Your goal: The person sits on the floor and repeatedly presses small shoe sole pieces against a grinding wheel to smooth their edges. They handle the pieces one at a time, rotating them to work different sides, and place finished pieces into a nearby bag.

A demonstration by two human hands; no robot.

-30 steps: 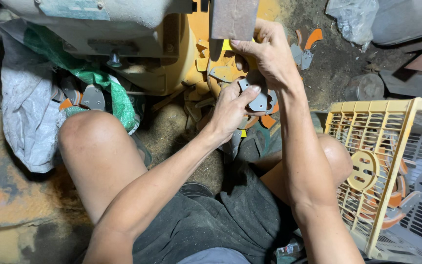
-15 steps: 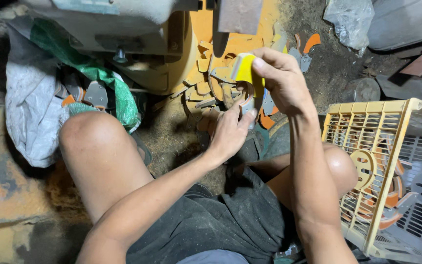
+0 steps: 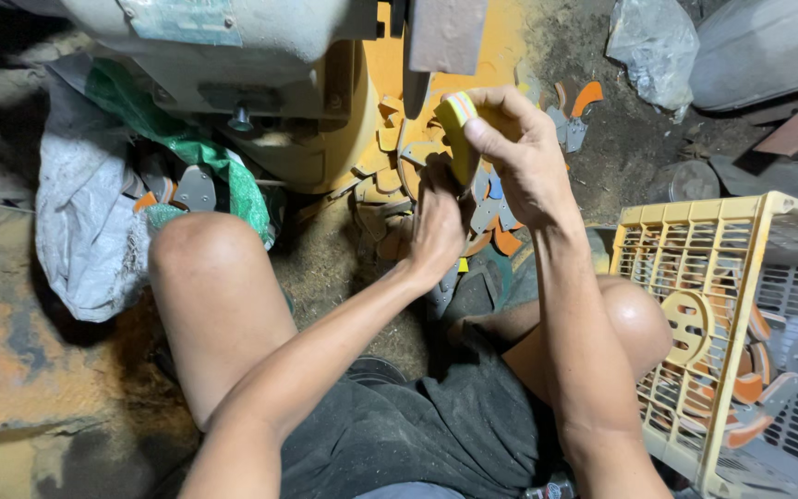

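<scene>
A grimy workshop floor, dusted with orange rust and dark dirt, surrounds a person seated low with bare knees spread before a yellow-orange machine [image 3: 344, 139] topped by a grey motor housing [image 3: 223, 37]. The right hand [image 3: 519, 157] is raised in front of the machine, thumb and fingers closed around a small yellow piece [image 3: 457, 129] held upright just below a dark rusty metal block [image 3: 445, 37] that hangs from the machine. The left hand [image 3: 436, 226] reaches down, just under the right, into a heap of flat curved metal parts [image 3: 487, 217], some orange and some grey, lying at the foot of the machine; its fingers are curled among the pieces, and whether they grip one cannot be told from this view. To the person's right stands a yellow plastic crate [image 3: 695, 231] with slotted walls, holding more of the orange and grey parts. To the left, a white woven sack [image 3: 80, 231] and a green bag [image 3: 233, 176] slump against the machine base, with a few grey parts showing between them. A crumpled plastic bag [image 3: 653, 46] lies on the dirt at the upper right.
</scene>
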